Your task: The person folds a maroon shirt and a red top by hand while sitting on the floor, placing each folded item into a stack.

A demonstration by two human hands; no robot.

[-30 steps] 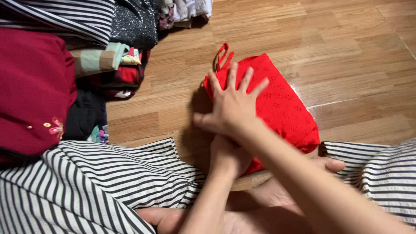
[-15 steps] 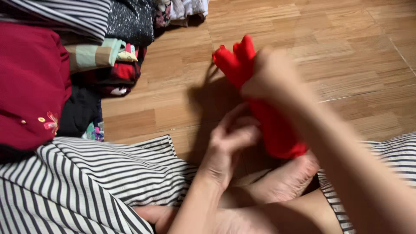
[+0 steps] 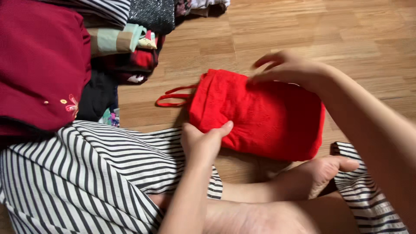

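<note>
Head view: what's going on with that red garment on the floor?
A person sitting on a wooden floor is handling a folded red garment. The left hand grips its near edge, thumb on top, while the right hand rests on its far corner with fingers spread. Thin red straps trail out to the side. A pile of clothes sits beside it, including a dark red piece.

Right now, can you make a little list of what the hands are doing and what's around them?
Place: wooden floor
Left hand: grips the near edge of the folded red garment
Right hand: fingers spread on the garment's far edge
Garment straps: stick out to the left
Beside it: pile of clothes, dark red garment
In front: striped fabric, bare foot
</note>
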